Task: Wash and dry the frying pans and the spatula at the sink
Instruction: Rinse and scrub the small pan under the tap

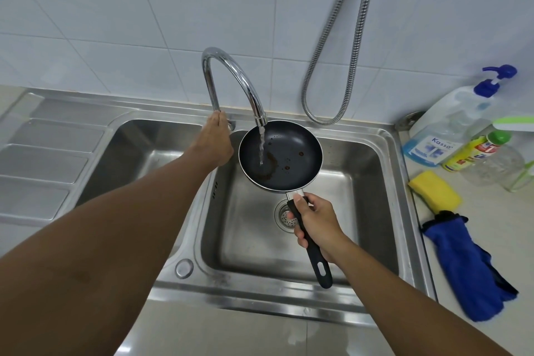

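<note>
1. My right hand (313, 222) is wrapped round the black handle of the small frying pan (289, 153), holding it roughly level over the right basin of the sink (372, 211).
2. Water from the faucet (231, 72) pours straight into the pan. Brown spots sit on its dark inside, so I'd call this only the first rinse.
3. My left hand (216, 141) is up at the faucet's base. Seen from behind, I can't tell whether the fingers grip anything.
4. The yellow sponge (435, 192), Kasso pump bottle (442, 136) and blue cloth (462, 263) sit on the counter to my right, so scrubbing and drying are not yet done.
5. No second pan or spatula in sight.
</note>
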